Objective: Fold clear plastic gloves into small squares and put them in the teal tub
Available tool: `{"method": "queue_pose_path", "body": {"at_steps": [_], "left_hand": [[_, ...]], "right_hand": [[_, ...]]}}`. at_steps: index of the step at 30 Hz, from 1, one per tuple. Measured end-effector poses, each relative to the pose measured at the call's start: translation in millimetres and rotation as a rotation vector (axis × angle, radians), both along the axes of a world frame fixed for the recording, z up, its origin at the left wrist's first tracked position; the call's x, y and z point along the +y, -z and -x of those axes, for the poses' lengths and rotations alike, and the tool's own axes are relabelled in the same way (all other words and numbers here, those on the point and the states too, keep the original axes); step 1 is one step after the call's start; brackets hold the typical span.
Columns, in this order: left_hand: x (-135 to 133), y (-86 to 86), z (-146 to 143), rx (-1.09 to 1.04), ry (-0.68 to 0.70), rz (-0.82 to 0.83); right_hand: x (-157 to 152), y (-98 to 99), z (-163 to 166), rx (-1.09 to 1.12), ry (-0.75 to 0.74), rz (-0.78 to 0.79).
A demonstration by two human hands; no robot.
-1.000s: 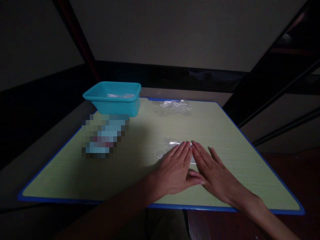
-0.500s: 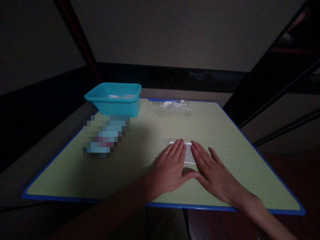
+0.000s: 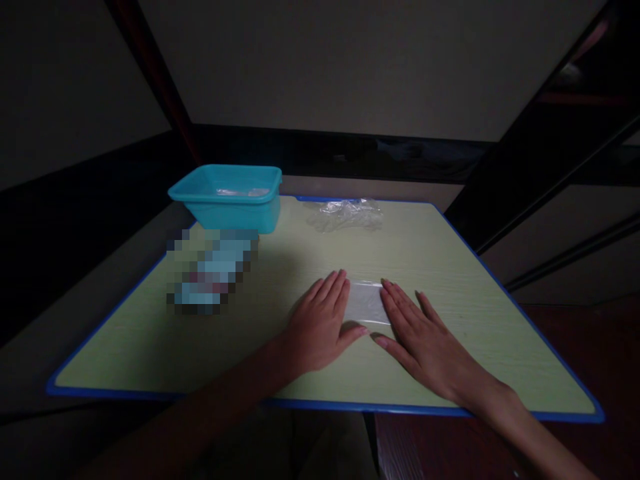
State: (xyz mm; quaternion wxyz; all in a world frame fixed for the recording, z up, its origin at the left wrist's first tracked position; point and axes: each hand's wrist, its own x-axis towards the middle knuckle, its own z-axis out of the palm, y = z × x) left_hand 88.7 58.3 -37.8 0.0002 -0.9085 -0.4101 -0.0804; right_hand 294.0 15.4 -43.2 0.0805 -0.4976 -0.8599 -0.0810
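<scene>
A flat piece of clear plastic film (image 3: 367, 303) lies on the pale green table (image 3: 450, 267) between my two hands. My left hand (image 3: 320, 327) lies flat with its fingers stretched out, pressing on the film's left side. My right hand (image 3: 425, 343) is also flat and open, fingers together, resting on the film's right side. Neither hand grips anything.
A turquoise plastic tub (image 3: 227, 195) stands at the table's far left corner, with something clear inside. A crumpled heap of clear plastic (image 3: 347, 213) lies at the far edge. A blurred-out object (image 3: 210, 270) sits left of centre. The table has a blue rim (image 3: 325, 405).
My left hand has slid leftwards across the film, away from my right hand, so more of the flattened film shows between them. The right hand has barely moved.
</scene>
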Motion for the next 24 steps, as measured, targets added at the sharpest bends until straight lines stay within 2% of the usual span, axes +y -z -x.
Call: {"method": "queue_pose_path", "body": {"at_steps": [24], "left_hand": [[5.1,-2.9,10.8,-0.025,-0.014,0.0]], "right_hand": [[-0.7,-0.3,0.3,0.044,0.013,0.046]]}}
